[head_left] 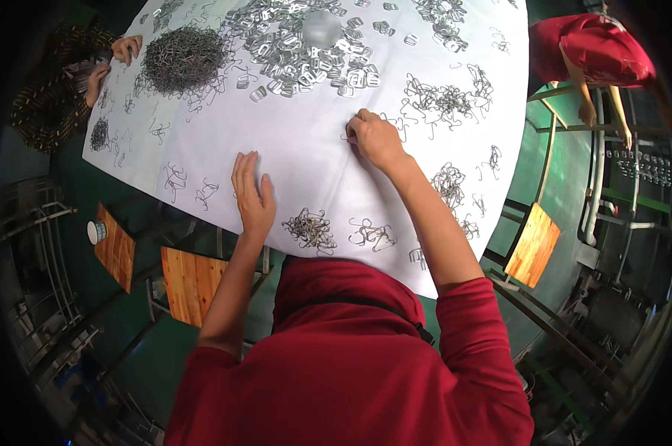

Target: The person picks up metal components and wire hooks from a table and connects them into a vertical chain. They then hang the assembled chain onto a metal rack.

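**Two bare hands on a white sheet strewn with wire hooks and metal buckles**

Red sleeves and a red-clad lap fill the bottom of the view, and both forearms reach up from them onto the white tablecloth (202, 141).

Fingers of the left hand (252, 195) lie flat and slightly spread on bare cloth, holding nothing. Just beside its wrist, toward the table's near edge, sits a small tangle of bent wire hooks (311, 228), with a looser cluster (371, 234) to its right.

Fingers of the right hand (375, 139) are curled down with the tips pressed together against the cloth; a thin wire piece seems to lie under them, but it is too small to tell whether they pinch it. Near this hand, farther along the table, lies a scatter of wire hooks (438, 98), and another bunch (449, 183) sits beside the forearm.

Beyond both hands, a broad heap of flat silvery buckles (306, 44) covers the table's middle, and a dense dark mound of wire (183, 59) lies to its left.

At the far left edge, another person's hands (113, 63) work at the cloth. At upper right, a person in red (592, 44) sits by a green frame. Wooden stools (191, 282) stand below the table.
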Tool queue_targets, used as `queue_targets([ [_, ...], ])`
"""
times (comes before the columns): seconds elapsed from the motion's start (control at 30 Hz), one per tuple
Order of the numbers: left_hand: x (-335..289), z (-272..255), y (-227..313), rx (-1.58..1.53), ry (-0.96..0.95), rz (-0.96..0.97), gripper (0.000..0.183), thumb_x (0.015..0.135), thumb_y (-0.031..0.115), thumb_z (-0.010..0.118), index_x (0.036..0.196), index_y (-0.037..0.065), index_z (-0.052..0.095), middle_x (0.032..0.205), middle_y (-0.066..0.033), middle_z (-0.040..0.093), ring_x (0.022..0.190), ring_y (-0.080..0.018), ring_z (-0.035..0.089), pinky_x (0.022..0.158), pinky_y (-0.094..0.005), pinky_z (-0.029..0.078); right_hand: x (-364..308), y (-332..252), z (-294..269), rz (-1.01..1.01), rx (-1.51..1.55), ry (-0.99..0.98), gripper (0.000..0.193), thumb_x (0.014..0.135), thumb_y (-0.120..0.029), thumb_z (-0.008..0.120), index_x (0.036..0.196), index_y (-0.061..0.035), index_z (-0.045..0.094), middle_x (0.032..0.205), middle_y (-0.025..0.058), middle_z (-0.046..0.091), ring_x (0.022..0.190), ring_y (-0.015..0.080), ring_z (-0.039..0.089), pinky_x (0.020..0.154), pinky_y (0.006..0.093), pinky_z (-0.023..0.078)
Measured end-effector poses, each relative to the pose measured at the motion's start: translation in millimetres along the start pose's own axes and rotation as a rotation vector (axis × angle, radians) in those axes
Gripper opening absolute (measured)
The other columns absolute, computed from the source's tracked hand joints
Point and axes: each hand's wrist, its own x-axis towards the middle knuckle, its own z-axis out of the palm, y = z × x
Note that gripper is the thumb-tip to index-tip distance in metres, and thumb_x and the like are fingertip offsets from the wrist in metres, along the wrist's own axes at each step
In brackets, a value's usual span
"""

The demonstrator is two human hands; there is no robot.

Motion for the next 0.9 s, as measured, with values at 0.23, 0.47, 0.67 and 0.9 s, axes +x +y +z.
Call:
queue_targets([
  [0.23, 41, 44, 30, -0.214, -0.088, 0.077, 0.03, 0.082, 0.003, 0.055, 0.112, 0.0, 0.055, 0.113, -0.0138, 0.054, 0.107, -0.0305, 0.048, 0.091, -0.0379, 0.039, -63, -21, 0, 0.064, 0.229, -0.072, 0.009, 0.081, -0.011, 0.052, 0.082, -0.0026, 0.056, 0.084, 0.0133, 0.058, 0.079, 0.0282, 0.059, 0.068, 0.0383, 0.048],
  [0.47, 120, 109, 42, -0.153, -0.12, 0.252, 0.031, 0.078, 0.009, 0.063, 0.108, 0.002, 0.058, 0.113, -0.0099, 0.054, 0.101, -0.028, 0.049, 0.088, -0.039, 0.039, -127, -11, -19, 0.399, 1.204, -0.268, 0.032, 0.082, -0.003, 0.06, 0.114, -0.0023, 0.055, 0.075, 0.0016, 0.057, 0.067, 0.0099, 0.055, 0.06, 0.0237, 0.045],
  [0.67, 159, 141, 66, 0.091, -0.341, 0.493, 0.046, 0.087, 0.022, 0.054, 0.129, 0.009, 0.043, 0.135, -0.01, 0.039, 0.132, -0.0303, 0.024, 0.105, -0.0506, 0.022, -150, -15, -19, 0.5, 1.386, -0.254, 0.03, 0.087, -0.008, 0.056, 0.116, -0.0018, 0.056, 0.075, -0.0007, 0.058, 0.062, 0.0055, 0.05, 0.057, 0.0189, 0.041],
  [0.9, 135, 168, 41, -0.004, -0.366, 0.562, 0.036, 0.087, 0.015, 0.05, 0.121, 0.004, 0.05, 0.127, -0.01, 0.049, 0.124, -0.0285, 0.039, 0.102, -0.0453, 0.03, -158, -22, 2, 0.472, 1.458, -0.261, 0.027, 0.088, -0.008, 0.055, 0.114, -0.0035, 0.057, 0.08, -0.0017, 0.055, 0.065, 0.005, 0.052, 0.056, 0.0183, 0.04],
])
